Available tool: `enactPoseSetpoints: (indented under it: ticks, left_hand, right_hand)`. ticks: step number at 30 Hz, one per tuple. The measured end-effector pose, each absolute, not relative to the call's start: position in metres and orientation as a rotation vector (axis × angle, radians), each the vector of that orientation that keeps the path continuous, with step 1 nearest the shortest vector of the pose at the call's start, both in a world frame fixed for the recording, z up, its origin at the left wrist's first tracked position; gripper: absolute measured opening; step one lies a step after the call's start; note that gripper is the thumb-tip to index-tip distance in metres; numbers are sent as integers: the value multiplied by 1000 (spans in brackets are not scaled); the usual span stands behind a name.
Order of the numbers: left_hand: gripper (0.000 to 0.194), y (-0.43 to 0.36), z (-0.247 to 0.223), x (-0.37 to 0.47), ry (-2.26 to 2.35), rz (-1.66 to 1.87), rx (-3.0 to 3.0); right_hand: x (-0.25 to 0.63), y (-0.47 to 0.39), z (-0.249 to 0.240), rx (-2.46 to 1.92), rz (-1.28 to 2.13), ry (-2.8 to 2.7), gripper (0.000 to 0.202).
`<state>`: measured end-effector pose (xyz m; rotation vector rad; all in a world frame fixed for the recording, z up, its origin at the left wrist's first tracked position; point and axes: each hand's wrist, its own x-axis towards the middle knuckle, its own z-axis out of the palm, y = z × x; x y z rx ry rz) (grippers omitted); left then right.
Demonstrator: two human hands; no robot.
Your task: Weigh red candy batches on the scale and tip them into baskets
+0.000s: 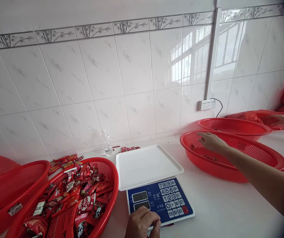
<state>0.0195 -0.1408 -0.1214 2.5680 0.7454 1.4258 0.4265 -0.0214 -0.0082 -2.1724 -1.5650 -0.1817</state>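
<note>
My left hand rests at the near left edge of a digital scale, its fingers curled together over the blue panel. Whatever lies between thumb and fingers is hidden. Beyond that panel is the scale's white tray, with nothing large on it. To the right, my right hand reaches over the rim into a red plastic basket. Its fingers are stretched out and apart, and I see nothing in them. A few small wrapped pieces lie low inside, below the hand.
A red basket heaped with red snack packets stands left, beside another red basket. Behind are a plastic bottle and loose packets. Far right, another person's hand touches a red bag near a further basket.
</note>
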Motion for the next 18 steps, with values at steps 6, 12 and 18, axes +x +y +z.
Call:
enactPoseSetpoints:
  ticks: [6, 12, 18]
  left_hand:
    - [16, -139, -124, 18, 743, 1407, 2591]
    - [15, -134, -129, 17, 709, 1412, 2617]
    - [19, -142, -126, 15, 661, 1381, 2645]
  right_hand:
    - [399, -23, 6, -2191, -149, -1603, 32]
    - [303, -33, 4, -1810, -24, -1944, 38]
    - [208, -74, -28, -1481, 261, -2269, 47]
